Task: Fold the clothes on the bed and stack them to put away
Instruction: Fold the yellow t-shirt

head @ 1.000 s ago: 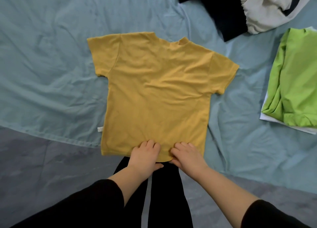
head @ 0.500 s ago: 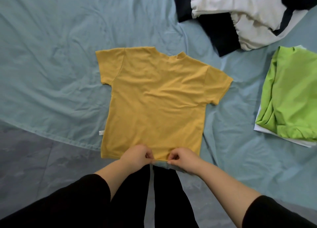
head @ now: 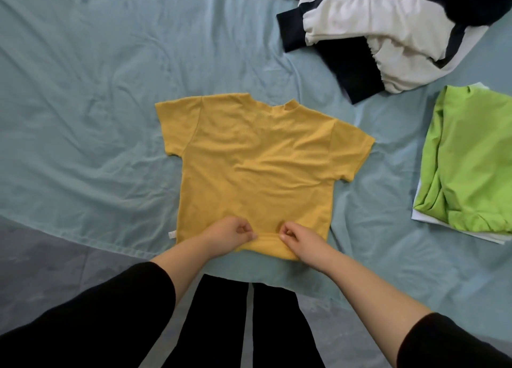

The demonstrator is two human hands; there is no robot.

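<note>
Now the left hand (head: 230, 236) and the right hand (head: 302, 238) each pinch the bottom hem of the yellow T-shirt (head: 257, 168), close together. It lies flat on the bed (head: 83, 118). It looks soft, light and floppy, so holding the hem nearer the two corners may fold it neater.

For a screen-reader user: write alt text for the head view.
The left hand and right hand pinch the bottom hem of a yellow T-shirt spread flat on a blue sheet. A folded green garment lies to its right; a black-and-white heap of clothes lies beyond.
</note>
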